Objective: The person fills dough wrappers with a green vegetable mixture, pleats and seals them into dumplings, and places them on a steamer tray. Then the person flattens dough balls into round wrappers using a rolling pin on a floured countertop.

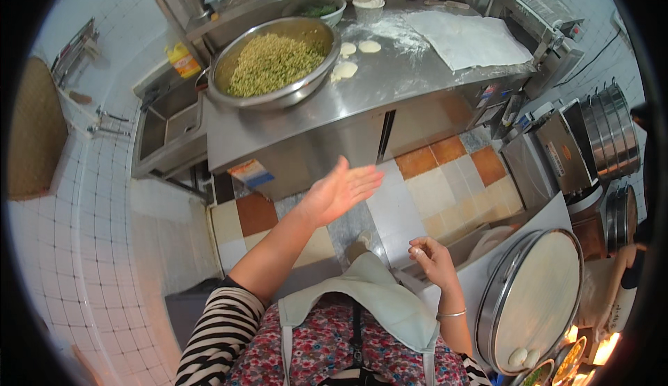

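My left hand [344, 190] is stretched flat in the air before the steel counter, palm showing, thumb raised, nothing in it. My right hand [433, 262] hangs lower right with its fingers loosely curled; I see nothing in it. It is near a round steamer tray [543, 292] with two pale dough pieces [524, 357] at its lower edge. On the steel worktop [365, 96] stands a large metal bowl [276, 99] heaped with chopped green-and-yellow filling [276, 65]. Beside the bowl lie flat dough rounds [344, 70] and scattered flour [399, 31].
A white cloth [469, 39] covers the worktop's right part. Behind stand a tub of flour [369, 8] and a bowl of greens [318, 11]. A steel sink [172, 117] is at left. Stacked steamers [609, 130] and another person's arm [621, 276] are at right.
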`<action>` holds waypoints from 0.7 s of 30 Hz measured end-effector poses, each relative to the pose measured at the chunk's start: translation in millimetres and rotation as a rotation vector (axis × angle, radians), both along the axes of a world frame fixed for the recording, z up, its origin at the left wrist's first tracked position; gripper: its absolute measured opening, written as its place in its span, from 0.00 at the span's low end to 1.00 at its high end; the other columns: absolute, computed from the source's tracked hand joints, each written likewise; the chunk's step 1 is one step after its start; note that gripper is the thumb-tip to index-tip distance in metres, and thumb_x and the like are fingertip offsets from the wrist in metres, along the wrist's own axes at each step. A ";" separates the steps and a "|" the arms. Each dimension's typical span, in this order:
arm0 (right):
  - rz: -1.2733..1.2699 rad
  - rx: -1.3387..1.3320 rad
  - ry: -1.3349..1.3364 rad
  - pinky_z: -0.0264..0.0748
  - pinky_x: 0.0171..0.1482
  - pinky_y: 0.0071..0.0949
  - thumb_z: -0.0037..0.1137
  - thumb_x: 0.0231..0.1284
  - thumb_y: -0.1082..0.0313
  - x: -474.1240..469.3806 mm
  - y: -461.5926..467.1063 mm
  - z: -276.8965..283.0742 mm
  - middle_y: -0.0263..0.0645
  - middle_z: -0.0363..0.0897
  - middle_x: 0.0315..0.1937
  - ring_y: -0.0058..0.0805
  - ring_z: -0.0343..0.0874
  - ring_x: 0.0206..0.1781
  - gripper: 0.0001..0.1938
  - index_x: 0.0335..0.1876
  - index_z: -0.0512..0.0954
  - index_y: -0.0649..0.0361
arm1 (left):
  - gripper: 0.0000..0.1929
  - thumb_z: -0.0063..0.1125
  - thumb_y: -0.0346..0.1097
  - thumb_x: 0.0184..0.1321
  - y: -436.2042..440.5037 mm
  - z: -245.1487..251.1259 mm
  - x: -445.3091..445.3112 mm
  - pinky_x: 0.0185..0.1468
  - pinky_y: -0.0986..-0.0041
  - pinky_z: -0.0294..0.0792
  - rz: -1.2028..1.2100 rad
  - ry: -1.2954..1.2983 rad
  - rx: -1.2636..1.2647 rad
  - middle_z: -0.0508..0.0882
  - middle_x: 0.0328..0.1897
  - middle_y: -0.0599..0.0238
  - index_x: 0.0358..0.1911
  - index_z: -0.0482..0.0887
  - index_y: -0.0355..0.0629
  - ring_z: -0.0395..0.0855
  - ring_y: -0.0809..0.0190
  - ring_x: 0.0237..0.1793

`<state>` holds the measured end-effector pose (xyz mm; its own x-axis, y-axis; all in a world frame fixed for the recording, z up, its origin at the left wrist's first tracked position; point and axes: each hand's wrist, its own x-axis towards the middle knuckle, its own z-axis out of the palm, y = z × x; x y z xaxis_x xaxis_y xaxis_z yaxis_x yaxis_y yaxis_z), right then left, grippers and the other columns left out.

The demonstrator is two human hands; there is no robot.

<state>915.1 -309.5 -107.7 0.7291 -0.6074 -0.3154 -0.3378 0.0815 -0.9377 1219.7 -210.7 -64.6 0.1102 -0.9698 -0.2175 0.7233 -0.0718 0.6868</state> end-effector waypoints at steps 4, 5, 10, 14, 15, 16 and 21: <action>-0.115 -0.033 -0.059 0.80 0.45 0.25 0.60 0.71 0.69 28.6 -81.2 -48.7 0.36 0.84 0.35 0.21 0.82 0.39 0.10 0.49 0.80 0.68 | 0.29 0.57 0.56 0.74 -39.3 -29.9 36.3 0.56 0.69 0.76 0.013 -0.621 0.219 0.87 0.49 0.53 0.57 0.82 0.31 0.85 0.60 0.49; -0.124 -0.027 -0.049 0.79 0.45 0.25 0.60 0.71 0.70 36.0 -102.3 -56.6 0.36 0.84 0.35 0.21 0.82 0.38 0.09 0.49 0.80 0.68 | 0.26 0.59 0.54 0.73 -47.9 -38.7 52.8 0.51 0.71 0.76 -0.015 -0.681 0.301 0.88 0.41 0.58 0.51 0.85 0.32 0.85 0.63 0.42; -0.153 -0.115 0.025 0.78 0.43 0.24 0.61 0.70 0.70 72.6 -188.2 -64.3 0.34 0.83 0.33 0.20 0.79 0.36 0.09 0.47 0.80 0.67 | 0.24 0.60 0.55 0.72 -120.1 -52.6 104.3 0.40 0.74 0.74 0.101 -0.746 0.409 0.86 0.32 0.65 0.41 0.88 0.35 0.82 0.68 0.33; -0.137 -0.133 0.064 0.78 0.43 0.24 0.63 0.70 0.69 98.5 -239.6 -59.6 0.32 0.82 0.33 0.19 0.78 0.35 0.09 0.47 0.80 0.67 | 0.24 0.62 0.56 0.70 -219.2 -74.3 163.7 0.43 0.72 0.75 0.284 -0.788 0.454 0.86 0.33 0.66 0.39 0.88 0.37 0.82 0.68 0.36; -0.128 -0.114 0.061 0.78 0.43 0.24 0.63 0.70 0.69 108.0 -250.5 -58.7 0.32 0.82 0.32 0.19 0.78 0.35 0.09 0.47 0.80 0.67 | 0.23 0.63 0.56 0.69 -243.3 -93.9 190.4 0.43 0.71 0.74 0.301 -0.840 0.447 0.87 0.33 0.66 0.38 0.88 0.38 0.83 0.68 0.36; -0.127 -0.099 0.062 0.77 0.43 0.24 0.63 0.70 0.69 116.3 -261.4 -58.2 0.32 0.82 0.32 0.19 0.78 0.35 0.09 0.48 0.80 0.67 | 0.23 0.64 0.56 0.67 -270.7 -107.9 213.3 0.44 0.70 0.74 0.311 -0.891 0.433 0.87 0.34 0.66 0.37 0.88 0.39 0.83 0.68 0.37; -0.166 -0.100 0.059 0.78 0.44 0.24 0.64 0.68 0.70 156.3 -338.9 -52.6 0.30 0.80 0.33 0.17 0.77 0.37 0.12 0.51 0.80 0.67 | 0.22 0.65 0.55 0.66 -405.7 -130.4 279.7 0.48 0.71 0.73 0.399 -0.835 0.462 0.86 0.36 0.67 0.36 0.87 0.40 0.83 0.67 0.41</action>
